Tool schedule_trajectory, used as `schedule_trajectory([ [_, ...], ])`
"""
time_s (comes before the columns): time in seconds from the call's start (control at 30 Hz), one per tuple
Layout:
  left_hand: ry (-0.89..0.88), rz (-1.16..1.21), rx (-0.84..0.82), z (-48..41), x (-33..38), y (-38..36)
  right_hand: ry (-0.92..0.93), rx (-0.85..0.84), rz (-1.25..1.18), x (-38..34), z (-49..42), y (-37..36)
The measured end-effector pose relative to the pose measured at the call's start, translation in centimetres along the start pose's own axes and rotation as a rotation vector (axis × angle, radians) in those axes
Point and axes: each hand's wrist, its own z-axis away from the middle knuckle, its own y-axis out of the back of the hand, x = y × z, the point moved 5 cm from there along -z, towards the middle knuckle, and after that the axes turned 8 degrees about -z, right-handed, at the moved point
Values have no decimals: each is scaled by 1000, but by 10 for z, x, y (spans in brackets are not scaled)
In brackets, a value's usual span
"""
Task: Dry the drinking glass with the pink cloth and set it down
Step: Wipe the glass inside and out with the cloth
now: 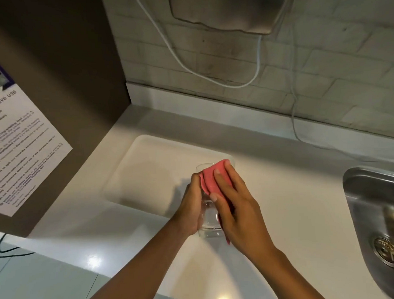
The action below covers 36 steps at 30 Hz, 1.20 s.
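A clear drinking glass [210,219] is held above the white counter, tilted with its rim away from me. My left hand [190,206] grips its left side. My right hand [235,206] presses a folded pink cloth [212,179] against the glass's right side and over its rim. The cloth covers part of the upper glass, and my fingers hide its right wall.
A shallow recessed drainer area [147,172] lies in the white counter [295,201] just behind the hands. A steel sink [379,213] with a drain is at the right. A brown panel with a printed notice [17,146] stands left. White cables [211,76] hang on the tiled wall.
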Motion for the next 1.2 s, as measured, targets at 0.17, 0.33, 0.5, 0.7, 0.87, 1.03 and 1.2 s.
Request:
schedule_trajectory([
  [0.17, -9, -31, 10, 7, 1, -1, -68, 56, 11, -2, -9, 7],
  [0.33, 17, 41, 122, 6, 12, 15, -68, -62, 72, -6, 3, -7],
  [0.5, 12, 6, 80, 11, 12, 11, -107, 8, 3, -12, -21, 3],
  [0.7, -13, 32, 116, 8, 28, 21, -56, -90, 119, -19, -5, -11],
  [0.87, 41, 34, 91, 15, 29, 14, -118, -42, 48, -26, -31, 1],
  [1.03, -1, -10, 119, 17, 37, 23, -24, -118, 222, -27, -6, -11],
  [1.2, 44, -42, 108, 39, 27, 16, -111, -100, 95, -18, -8, -10],
])
